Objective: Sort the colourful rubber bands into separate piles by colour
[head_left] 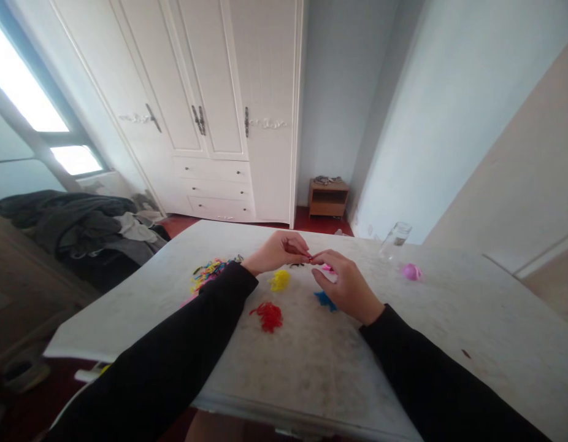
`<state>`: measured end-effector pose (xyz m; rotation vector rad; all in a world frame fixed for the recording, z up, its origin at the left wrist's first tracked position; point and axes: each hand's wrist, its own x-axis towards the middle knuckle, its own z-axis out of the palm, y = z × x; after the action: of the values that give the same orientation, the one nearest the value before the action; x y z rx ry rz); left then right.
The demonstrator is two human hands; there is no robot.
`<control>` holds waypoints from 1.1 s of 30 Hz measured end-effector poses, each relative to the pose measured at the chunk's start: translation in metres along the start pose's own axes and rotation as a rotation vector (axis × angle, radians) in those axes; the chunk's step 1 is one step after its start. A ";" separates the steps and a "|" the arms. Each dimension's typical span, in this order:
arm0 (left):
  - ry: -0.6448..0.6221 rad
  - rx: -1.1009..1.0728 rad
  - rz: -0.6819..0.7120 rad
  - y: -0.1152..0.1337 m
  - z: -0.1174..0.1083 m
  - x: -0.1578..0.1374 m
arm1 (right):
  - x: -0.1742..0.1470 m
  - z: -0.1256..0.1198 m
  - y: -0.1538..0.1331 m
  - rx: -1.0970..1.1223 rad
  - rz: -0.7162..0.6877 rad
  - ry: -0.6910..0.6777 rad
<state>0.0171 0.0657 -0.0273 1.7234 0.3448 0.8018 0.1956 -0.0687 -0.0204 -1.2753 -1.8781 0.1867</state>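
Observation:
Above the middle of the white table, my left hand [284,250] is closed in a pinch, a tiny reddish bit at its fingertips, too small to make out. My right hand [343,282] meets those fingertips with its index finger, its thumb held apart below. Under and around the hands lie small heaps of what look like little elastic bands: a yellow heap [280,280], a red heap [269,317] and a blue heap [327,301] partly under my right hand. Pink bands [329,269] and black bands [296,265] show behind the hands. A mixed-colour pile [213,270] lies beside my left wrist.
On the table [449,344], a clear glass jar [396,240] and a pink object [411,272] stand at the right. A dark red scrap [466,354] lies nearer. Beyond are a white wardrobe [265,178], a small wooden cabinet [329,197] and heaped dark clothes [81,224] at the left.

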 end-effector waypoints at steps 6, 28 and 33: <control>-0.022 -0.045 0.014 -0.004 0.001 -0.001 | -0.001 0.003 -0.003 -0.037 0.016 0.000; 0.049 -0.114 0.033 -0.006 -0.002 -0.004 | -0.005 0.007 -0.010 -0.053 0.026 0.013; 0.132 -0.091 0.062 -0.009 -0.002 -0.003 | -0.006 0.009 -0.015 -0.150 -0.047 -0.118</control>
<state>0.0153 0.0685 -0.0362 1.6063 0.3407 0.9652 0.1796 -0.0783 -0.0210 -1.3439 -2.0533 0.0998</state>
